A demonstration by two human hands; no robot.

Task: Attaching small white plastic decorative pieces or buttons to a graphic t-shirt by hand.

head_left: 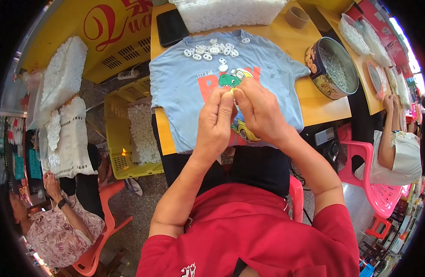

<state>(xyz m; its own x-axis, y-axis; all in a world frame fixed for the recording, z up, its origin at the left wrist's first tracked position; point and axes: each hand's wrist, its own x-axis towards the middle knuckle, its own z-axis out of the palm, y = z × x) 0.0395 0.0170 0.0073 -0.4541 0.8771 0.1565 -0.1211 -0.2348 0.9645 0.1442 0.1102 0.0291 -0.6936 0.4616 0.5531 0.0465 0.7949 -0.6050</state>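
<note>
My left hand [214, 121] and my right hand [262, 111] meet over the middle of a light blue T-shirt [182, 90] spread on the table. Thumbs and fingers of both are pinched together, tip to tip. Whatever sits between them is small and mostly covered by the fingers; a yellowish spot shows there, perhaps the shirt's print. Beyond my hands, several small white oval plastic pieces with two holes [207, 57] lie loose on the shirt. One white piece [223, 68] lies nearer, just past my fingertips.
A clear bin [183, 18] full of white pieces stands at the back, beside a black tray [171, 28] and a grey cup [297, 17]. Right is a round tin [314, 64] of small metal bits. A yellow crate [115, 138] stands left. People sit on both sides.
</note>
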